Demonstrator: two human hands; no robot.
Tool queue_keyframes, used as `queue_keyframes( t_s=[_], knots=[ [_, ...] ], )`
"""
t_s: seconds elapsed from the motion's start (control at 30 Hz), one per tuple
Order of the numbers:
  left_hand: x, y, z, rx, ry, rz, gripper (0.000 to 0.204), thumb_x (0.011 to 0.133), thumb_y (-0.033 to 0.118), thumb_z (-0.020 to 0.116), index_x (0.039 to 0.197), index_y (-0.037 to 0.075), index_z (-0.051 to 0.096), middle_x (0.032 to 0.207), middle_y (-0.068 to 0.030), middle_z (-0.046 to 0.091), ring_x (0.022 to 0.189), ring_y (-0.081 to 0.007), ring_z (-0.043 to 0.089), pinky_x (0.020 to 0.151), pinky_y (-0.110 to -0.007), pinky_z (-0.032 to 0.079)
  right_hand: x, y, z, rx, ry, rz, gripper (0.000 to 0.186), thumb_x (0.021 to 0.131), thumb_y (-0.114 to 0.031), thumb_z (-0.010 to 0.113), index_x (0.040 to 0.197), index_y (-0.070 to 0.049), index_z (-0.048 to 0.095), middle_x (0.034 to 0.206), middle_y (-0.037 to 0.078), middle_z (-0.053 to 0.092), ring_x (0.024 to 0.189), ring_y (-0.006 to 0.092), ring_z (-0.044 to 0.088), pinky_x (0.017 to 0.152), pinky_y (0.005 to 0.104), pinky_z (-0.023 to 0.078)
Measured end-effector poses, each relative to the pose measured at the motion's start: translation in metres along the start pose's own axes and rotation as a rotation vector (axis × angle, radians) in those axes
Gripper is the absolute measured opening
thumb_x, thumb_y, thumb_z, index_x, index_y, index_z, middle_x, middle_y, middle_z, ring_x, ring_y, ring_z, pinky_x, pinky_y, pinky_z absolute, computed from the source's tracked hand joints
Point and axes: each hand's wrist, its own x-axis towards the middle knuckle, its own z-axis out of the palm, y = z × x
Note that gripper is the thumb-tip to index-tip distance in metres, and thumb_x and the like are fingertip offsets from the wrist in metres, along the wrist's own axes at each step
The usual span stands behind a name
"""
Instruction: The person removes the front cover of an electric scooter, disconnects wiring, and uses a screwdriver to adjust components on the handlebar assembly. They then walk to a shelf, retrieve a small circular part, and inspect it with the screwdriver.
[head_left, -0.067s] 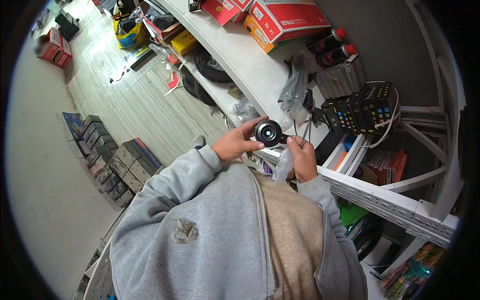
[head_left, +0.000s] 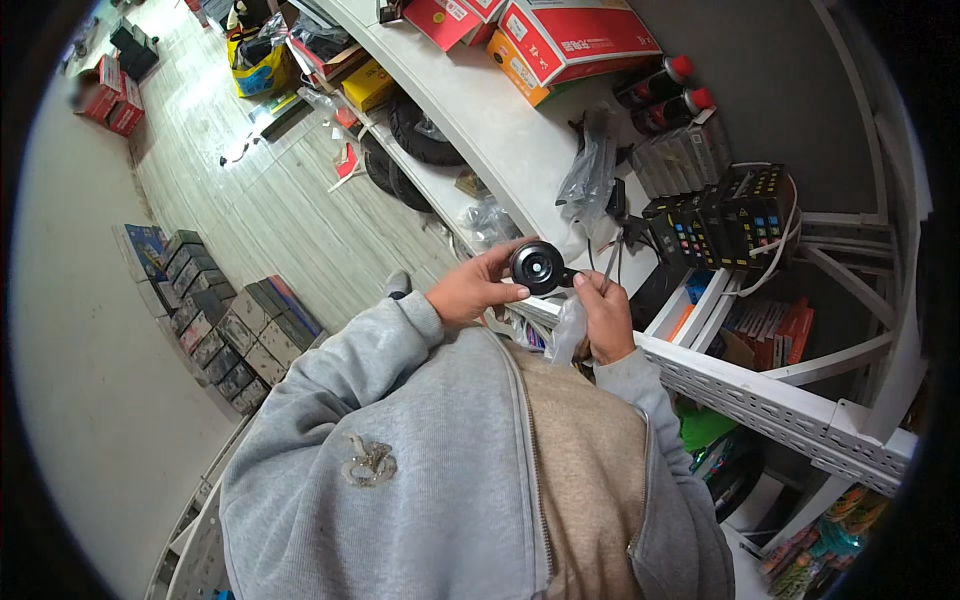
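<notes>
Between my two hands is a black disc horn [head_left: 538,267], its round face turned up with a small shiny metal centre. My left hand [head_left: 470,287] grips its left rim, thumb in front and fingers behind. On the other side, my right hand [head_left: 606,315] pinches the horn's short black mounting tab [head_left: 570,276]. A crumpled clear plastic bag [head_left: 568,332] hangs from the right hand, against its palm side. The right hand's lower fingers are curled and partly hidden. Both hands are above the near edge of the white shelf.
On the white shelf [head_left: 480,110] stand a red-and-white box [head_left: 580,40], red-capped spray cans [head_left: 672,110], a grey plastic bag [head_left: 590,170] and black boxes [head_left: 735,215]. Tyres [head_left: 425,135] lie on a lower shelf. Stacked boxes [head_left: 240,330] line the wall at left.
</notes>
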Motion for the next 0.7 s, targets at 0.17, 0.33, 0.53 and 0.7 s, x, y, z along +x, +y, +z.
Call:
queue_keyframes(
  t_s=[0.17,0.33,0.53,0.7],
  knots=[
    [-0.001,-0.007,0.002,0.004,0.051,-0.08,0.065,0.088,0.015,0.068,0.145,0.011,0.036,0.091,0.0056,0.056,0.074,-0.0034,0.051,0.053,-0.02,0.048,0.005,0.013,-0.003,-0.085,0.026,0.028,0.023,0.095,-0.018,0.058,0.094,0.004,0.065,0.078,-0.003,0.058,0.07,0.005,0.047,0.063,0.0231,0.039],
    [0.002,-0.009,0.001,0.019,0.064,-0.12,0.056,0.09,0.018,0.067,0.139,0.009,0.041,0.088,0.0057,0.054,0.071,-0.0032,0.05,0.052,-0.021,0.048,0.007,0.018,-0.002,-0.188,0.059,-0.005,0.022,0.095,-0.017,0.058,0.09,0.003,0.065,0.076,-0.004,0.057,0.069,0.0049,0.046,0.063,0.0231,0.039],
    [0.003,-0.013,-0.001,0.06,0.084,-0.143,0.051,0.091,0.022,0.067,0.134,0.007,0.045,0.086,0.0053,0.053,0.069,-0.0033,0.049,0.051,-0.02,0.048,0.005,0.014,0.004,-0.203,0.123,-0.036,0.03,0.093,-0.02,0.058,0.072,0.001,0.057,0.061,-0.005,0.047,0.059,0.0048,0.038,0.053,0.0268,0.033],
    [0.006,-0.017,-0.006,0.092,0.079,-0.173,0.057,0.09,0.024,0.068,0.137,0.005,0.041,0.084,0.0048,0.053,0.068,-0.0038,0.05,0.05,-0.021,0.048,0.008,0.015,0.003,-0.173,0.108,0.019,0.032,0.093,-0.02,0.058,0.067,-0.001,0.053,0.06,-0.005,0.045,0.058,0.0052,0.035,0.052,0.0277,0.032]
  ],
)
